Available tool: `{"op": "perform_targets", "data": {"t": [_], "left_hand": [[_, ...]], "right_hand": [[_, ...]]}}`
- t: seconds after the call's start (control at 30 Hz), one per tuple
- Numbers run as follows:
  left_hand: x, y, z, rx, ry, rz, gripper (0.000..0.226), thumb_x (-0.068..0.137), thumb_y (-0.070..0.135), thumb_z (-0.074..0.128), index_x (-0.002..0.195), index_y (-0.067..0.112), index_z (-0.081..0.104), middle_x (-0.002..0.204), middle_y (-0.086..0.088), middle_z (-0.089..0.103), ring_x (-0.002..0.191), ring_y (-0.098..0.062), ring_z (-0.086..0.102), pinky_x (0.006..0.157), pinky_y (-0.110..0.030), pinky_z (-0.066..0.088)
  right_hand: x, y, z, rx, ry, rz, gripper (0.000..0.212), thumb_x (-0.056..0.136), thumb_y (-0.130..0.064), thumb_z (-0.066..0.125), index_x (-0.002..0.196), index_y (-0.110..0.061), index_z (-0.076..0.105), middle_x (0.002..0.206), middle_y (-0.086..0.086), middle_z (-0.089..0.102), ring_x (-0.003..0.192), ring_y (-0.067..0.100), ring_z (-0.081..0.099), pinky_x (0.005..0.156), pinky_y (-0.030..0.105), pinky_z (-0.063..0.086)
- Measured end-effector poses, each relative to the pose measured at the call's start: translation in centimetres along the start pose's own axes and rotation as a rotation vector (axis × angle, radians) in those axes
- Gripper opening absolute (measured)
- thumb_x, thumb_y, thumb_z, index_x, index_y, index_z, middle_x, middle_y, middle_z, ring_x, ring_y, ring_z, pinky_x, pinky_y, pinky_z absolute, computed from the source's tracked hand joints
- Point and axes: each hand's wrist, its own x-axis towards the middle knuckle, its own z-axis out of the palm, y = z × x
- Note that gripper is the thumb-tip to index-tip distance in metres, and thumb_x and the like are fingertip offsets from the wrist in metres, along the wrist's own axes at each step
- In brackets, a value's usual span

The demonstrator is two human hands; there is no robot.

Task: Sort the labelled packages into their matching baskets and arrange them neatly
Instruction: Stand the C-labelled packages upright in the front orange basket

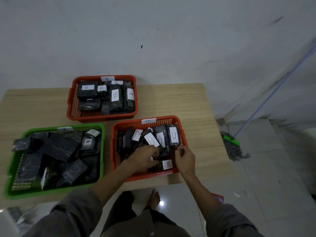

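From the head view, three mesh baskets are seen on a wooden table (196,106). The far red basket (71,100), tagged B, is filled with dark wrapped packages whose white labels read B. The green basket (102,151), at the left, is heaped with dark packages lying at all angles; one A label (87,141) and one B label (93,132) are shown, and its own tag is too blurred to be read. The near red basket (182,134), tagged C, is packed with packages labelled C, leaning in a row.

A package labelled B (166,164) lies at this basket's near edge, between the two hands. The left hand (145,159) is curled over dark packages in the middle of the basket; what exactly is pinched is hidden by the fingers. The right hand (185,158) is held at the basket's right wall with fingers curled; whether anything is held cannot be told.

Most labels in the green basket are turned away or hidden. Bare tabletop is left to the right of the baskets and along the far left. The green basket slightly overhangs the near table edge. A mop (233,145) rests on the floor beyond the right edge.
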Motion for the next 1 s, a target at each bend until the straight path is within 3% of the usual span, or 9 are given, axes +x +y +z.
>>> {"op": "perform_targets", "data": {"t": [0.23,0.33,0.43,0.5,0.6,0.63,0.77,0.9,1.0], "left_hand": [[2.0,3.6,3.9,0.078,-0.136,-0.118,0.049,0.086,0.049,0.067,0.120,0.015,0.061,0.118,-0.008,0.067,0.107,-0.026,0.064,0.083,-0.036,0.053],[2.6,3.6,4.6,-0.031,-0.215,-0.228,0.054,0.087,0.044,0.067,0.130,0.012,0.056,0.128,-0.011,0.062,0.115,-0.028,0.060,0.095,-0.040,0.051],[3.2,3.4,3.9,-0.134,-0.265,-0.267,0.053,0.088,0.035,0.069,0.131,0.008,0.055,0.133,-0.012,0.058,0.119,-0.027,0.057,0.099,-0.037,0.048],[3.2,3.0,2.8,-0.273,-0.285,-0.296,0.054,0.087,0.030,0.072,0.133,0.006,0.056,0.134,-0.011,0.059,0.118,-0.024,0.058,0.097,-0.031,0.049],[2.7,2.0,0.6,-0.512,-0.328,-0.364,0.057,0.085,0.032,0.075,0.132,0.005,0.057,0.121,-0.010,0.067,0.089,-0.017,0.064,0.071,-0.024,0.050],[2.5,1.8,-0.3,-0.567,-0.324,-0.384,0.059,0.085,0.034,0.075,0.133,0.006,0.057,0.119,-0.010,0.068,0.087,-0.017,0.063,0.069,-0.025,0.049],[1.3,0.3,-2.9,-0.776,-0.116,-0.443,0.056,0.089,0.033,0.071,0.136,0.008,0.055,0.138,-0.005,0.056,0.126,-0.024,0.055,0.086,-0.026,0.047],[0.0,-1.2,-4.5,-1.056,0.165,-0.541,0.045,0.092,0.025,0.067,0.133,0.007,0.058,0.118,-0.012,0.066,0.103,-0.027,0.065,0.068,-0.025,0.049],[-0.7,-2.3,-5.6,-1.190,0.271,-0.555,0.034,0.095,0.022,0.064,0.124,0.006,0.063,0.103,-0.009,0.071,0.085,-0.018,0.067,0.072,-0.028,0.055]], "right_hand": [[0.1,0.7,-1.6,-0.011,0.020,0.019,0.016,0.095,-0.009,0.054,0.098,-0.008,0.070,0.094,0.009,0.072,0.085,0.023,0.067,0.078,0.037,0.056],[-0.3,1.3,-1.9,0.011,0.005,0.045,0.016,0.096,-0.009,0.053,0.101,-0.009,0.069,0.095,0.004,0.069,0.088,0.020,0.067,0.082,0.041,0.059],[-0.4,1.6,-2.1,0.040,0.019,0.065,0.014,0.098,-0.013,0.055,0.098,-0.015,0.069,0.091,-0.003,0.067,0.086,0.015,0.066,0.081,0.039,0.059],[-0.2,1.6,-2.2,0.049,0.032,0.072,0.012,0.097,-0.016,0.057,0.092,-0.022,0.067,0.086,-0.012,0.064,0.081,0.007,0.064,0.078,0.037,0.060],[0.5,1.2,-1.9,0.071,0.052,0.079,0.011,0.094,-0.021,0.060,0.085,-0.024,0.066,0.083,-0.008,0.068,0.078,0.011,0.066,0.072,0.033,0.058],[0.7,0.8,-1.7,0.091,0.045,0.072,0.011,0.093,-0.023,0.061,0.083,-0.025,0.067,0.082,-0.007,0.069,0.079,0.012,0.067,0.069,0.029,0.055],[1.2,-1.9,-0.4,0.201,-0.085,0.023,0.018,0.091,-0.042,0.067,0.084,-0.027,0.070,0.081,-0.010,0.072,0.077,0.004,0.067,0.064,0.016,0.048],[1.8,-5.6,1.6,0.221,-0.327,-0.010,0.026,0.088,-0.055,0.065,0.104,-0.033,0.065,0.093,-0.014,0.072,0.085,0.005,0.070,0.074,0.026,0.059],[2.1,-9.0,3.7,0.232,-0.461,-0.025,0.029,0.087,-0.046,0.072,0.112,-0.038,0.058,0.105,-0.012,0.069,0.089,0.007,0.070,0.073,0.029,0.059]]}}
